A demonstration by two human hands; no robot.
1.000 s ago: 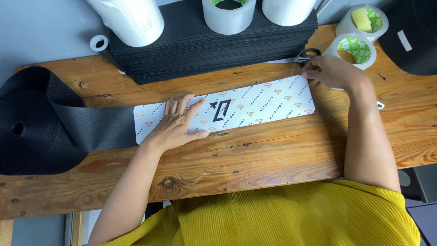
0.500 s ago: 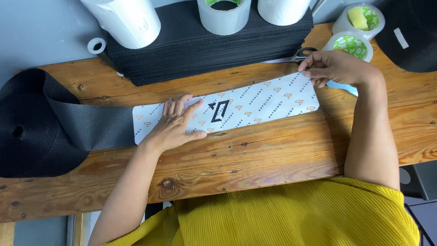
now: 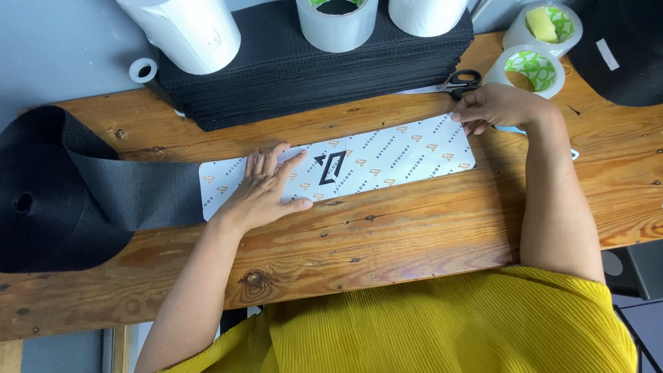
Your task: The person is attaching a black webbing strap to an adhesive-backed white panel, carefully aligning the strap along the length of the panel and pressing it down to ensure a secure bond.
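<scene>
While flat on counter [image 3: 414, 235]: printed strip [image 3: 345, 166], tilted since earlier. Left hand [image 3: 266, 190] open, pressing. Right hand [image 3: 494, 107] pinching strip's far corner, shifted upward near scissors [image 3: 461, 81].

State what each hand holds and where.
Left hand presses flat on the white patterned strip near its left end; right hand pinches its far right corner.
</scene>
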